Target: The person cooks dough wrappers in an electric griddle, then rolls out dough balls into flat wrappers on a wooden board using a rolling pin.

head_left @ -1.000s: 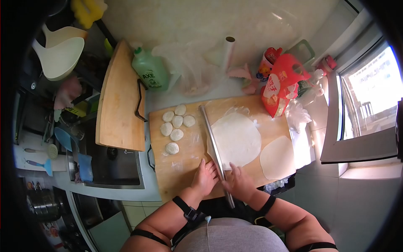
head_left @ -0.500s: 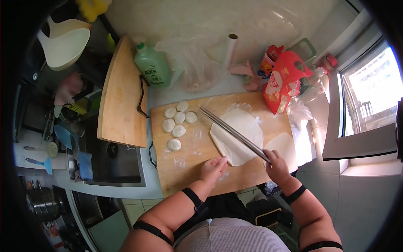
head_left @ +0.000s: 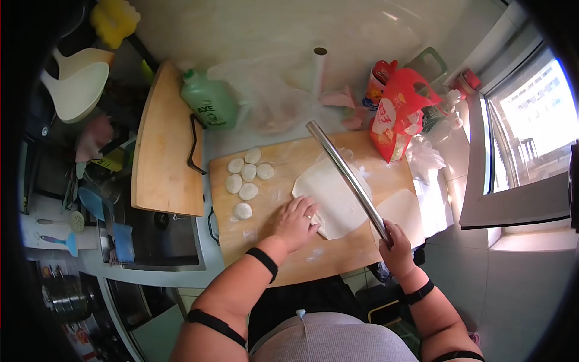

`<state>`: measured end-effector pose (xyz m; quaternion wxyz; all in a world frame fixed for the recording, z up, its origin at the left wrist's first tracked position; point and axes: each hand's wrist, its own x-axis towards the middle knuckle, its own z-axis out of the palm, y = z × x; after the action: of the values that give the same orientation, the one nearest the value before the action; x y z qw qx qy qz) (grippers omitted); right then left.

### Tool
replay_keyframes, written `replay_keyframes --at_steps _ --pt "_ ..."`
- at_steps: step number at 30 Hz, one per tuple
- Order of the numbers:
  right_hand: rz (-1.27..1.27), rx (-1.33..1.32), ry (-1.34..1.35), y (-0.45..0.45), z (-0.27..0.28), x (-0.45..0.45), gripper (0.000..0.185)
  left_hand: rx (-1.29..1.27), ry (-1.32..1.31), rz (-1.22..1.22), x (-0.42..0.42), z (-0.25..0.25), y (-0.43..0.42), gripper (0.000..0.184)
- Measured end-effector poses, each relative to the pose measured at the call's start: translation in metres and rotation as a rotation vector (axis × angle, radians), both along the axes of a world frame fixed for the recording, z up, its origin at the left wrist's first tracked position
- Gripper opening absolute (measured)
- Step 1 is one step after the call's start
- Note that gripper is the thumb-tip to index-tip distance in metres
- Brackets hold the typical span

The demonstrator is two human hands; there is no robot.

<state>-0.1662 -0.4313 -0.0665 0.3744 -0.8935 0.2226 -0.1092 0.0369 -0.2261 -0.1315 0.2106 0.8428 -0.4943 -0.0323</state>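
Note:
My right hand (head_left: 396, 248) is closed around the near end of a shiny metal rolling pin (head_left: 347, 175), which slants up and left above the board. Below the pin, a thin, floury dough sheet (head_left: 319, 187) lies on the wooden board (head_left: 259, 253). My left hand (head_left: 295, 223) is at the sheet's lower left edge, fingers curled over it and the dough bunched by the thumb. A second dough sheet (head_left: 399, 214) rests at the board's right side, near my right hand. Several small flattened dough rounds (head_left: 248, 174) sit to the left.
An upright wooden board (head_left: 169, 145) with a black handle stands left, beside the sink (head_left: 166, 241). Behind the work board are a green bottle (head_left: 208, 102), clear plastic bags (head_left: 271, 102) and a cardboard-cored roll (head_left: 319, 72). A red bag (head_left: 395, 117) stands back right, near an open window (head_left: 531, 133).
My left hand has moved up from the board's front onto the dough sheet's edge. The rolling pin's far end has swung right and away, still in my right hand. The view has shifted slightly.

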Motion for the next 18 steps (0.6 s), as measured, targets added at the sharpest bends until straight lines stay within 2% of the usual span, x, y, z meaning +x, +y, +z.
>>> replay_keyframes --at_steps 3,5,9,11,18 --pt "-0.011 0.01 -0.01 -0.005 0.001 -0.007 0.049 0.056 0.1 -0.031 0.003 0.011 0.027 0.042" --pt "-0.019 0.014 0.019 -0.009 -0.001 -0.012 0.048 0.282 0.112 -0.165 0.005 0.013 0.053 0.042" --pt "-0.004 -0.01 -0.024 -0.014 -0.008 -0.018 0.046 0.205 0.101 -0.162 0.008 0.024 0.071 0.044" --pt "0.002 -0.01 -0.019 -0.016 -0.012 -0.014 0.045 0.02 0.042 -0.107 0.004 0.027 0.053 0.046" --pt "0.181 -0.105 0.002 -0.06 -0.012 0.003 0.044 0.057 0.002 -0.256 -0.009 0.002 0.019 0.043"
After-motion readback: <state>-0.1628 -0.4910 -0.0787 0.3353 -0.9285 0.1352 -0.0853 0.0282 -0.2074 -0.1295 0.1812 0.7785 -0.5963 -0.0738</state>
